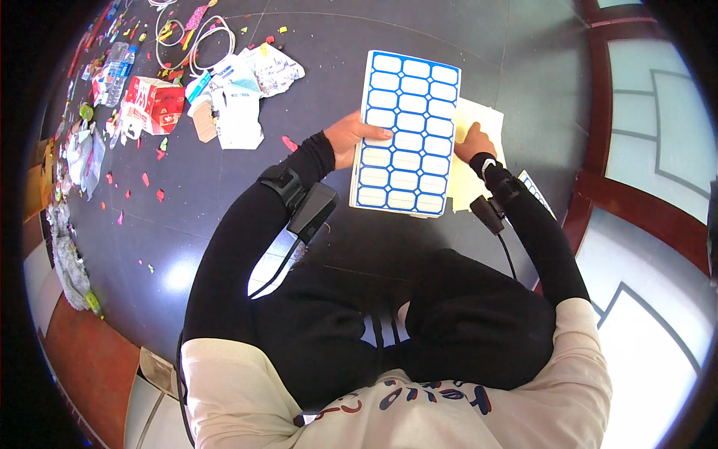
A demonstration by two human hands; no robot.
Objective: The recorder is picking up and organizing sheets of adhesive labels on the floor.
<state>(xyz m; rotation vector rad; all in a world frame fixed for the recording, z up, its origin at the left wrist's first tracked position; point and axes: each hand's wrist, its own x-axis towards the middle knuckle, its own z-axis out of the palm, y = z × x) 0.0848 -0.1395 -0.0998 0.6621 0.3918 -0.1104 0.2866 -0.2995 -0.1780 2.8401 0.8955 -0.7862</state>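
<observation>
My left hand (350, 139) grips a stack of label sheets (407, 141) by its left edge, the thumb lying across the front. The top sheet is white, with rows of blank blue-bordered labels. Pale yellow paper (471, 179) shows behind and to the right of the stack, partly covered by it. Over this paper is my right hand (479, 144), its fingers bent and drawn in; whether they pinch the paper is hidden. A further blue-and-white label sheet (535, 191) sticks out from behind my right forearm.
Dark floor tiles (336, 67) lie ahead. At the far left are a red-and-white box (153, 105), white plastic packaging (239, 112), a clear bottle (117, 78), a white cable (196, 45) and scattered scraps. Dark red-framed panels (636, 217) stand close on the right.
</observation>
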